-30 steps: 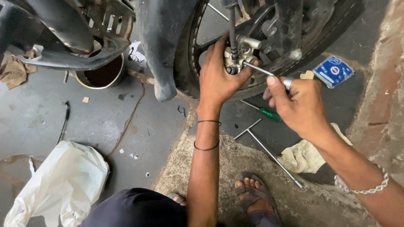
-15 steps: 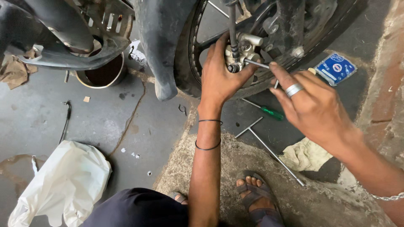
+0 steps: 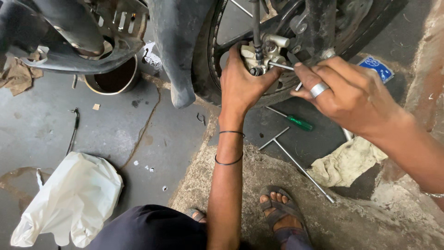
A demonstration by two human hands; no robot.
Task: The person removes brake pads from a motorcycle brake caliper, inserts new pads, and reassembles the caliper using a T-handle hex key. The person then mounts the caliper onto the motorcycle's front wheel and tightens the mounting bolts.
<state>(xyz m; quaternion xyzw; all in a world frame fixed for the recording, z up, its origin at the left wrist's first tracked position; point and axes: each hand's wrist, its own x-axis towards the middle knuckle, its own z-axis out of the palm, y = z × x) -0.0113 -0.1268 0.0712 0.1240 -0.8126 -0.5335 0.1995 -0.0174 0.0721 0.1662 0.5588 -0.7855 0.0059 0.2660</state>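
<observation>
Wheel work on a stained workshop floor [image 3: 55, 125]

A metal part [image 3: 259, 55] is gripped by the left hand [image 3: 243, 83]; a thin rod [image 3: 282, 66] is pinched by the right hand [image 3: 342, 92].

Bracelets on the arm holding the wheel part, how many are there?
2. Both thin black bands sit on the left hand's forearm: upper band by the wrist, lower band further down. None seem hidden.

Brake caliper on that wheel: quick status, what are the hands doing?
Left hand gripping brake caliper. Right hand fingers on thin metal rod at it. Green screwdriver on floor, clear.
</observation>
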